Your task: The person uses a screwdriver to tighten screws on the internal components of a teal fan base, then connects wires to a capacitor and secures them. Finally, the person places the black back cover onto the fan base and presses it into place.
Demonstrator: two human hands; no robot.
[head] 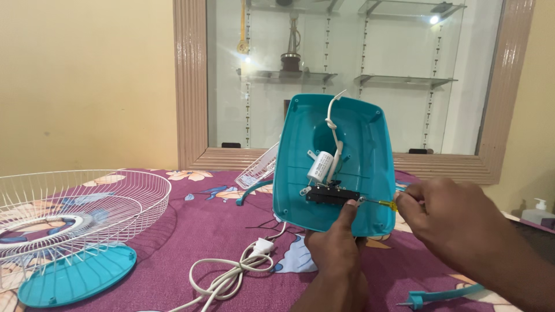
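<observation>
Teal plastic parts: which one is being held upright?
The teal base shell, open side facing the camera, with a white cylinder and black switch block inside. The left hand props it up; the teal round plate lies flat on the bedspread.

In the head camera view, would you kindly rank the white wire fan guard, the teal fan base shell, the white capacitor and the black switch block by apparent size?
1. white wire fan guard
2. teal fan base shell, though it is held nearer the camera
3. black switch block and white capacitor look about alike; unranked.

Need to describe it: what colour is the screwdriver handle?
Yellow, see-through; the screwdriver shows best in the head view, held by the right hand.
</observation>
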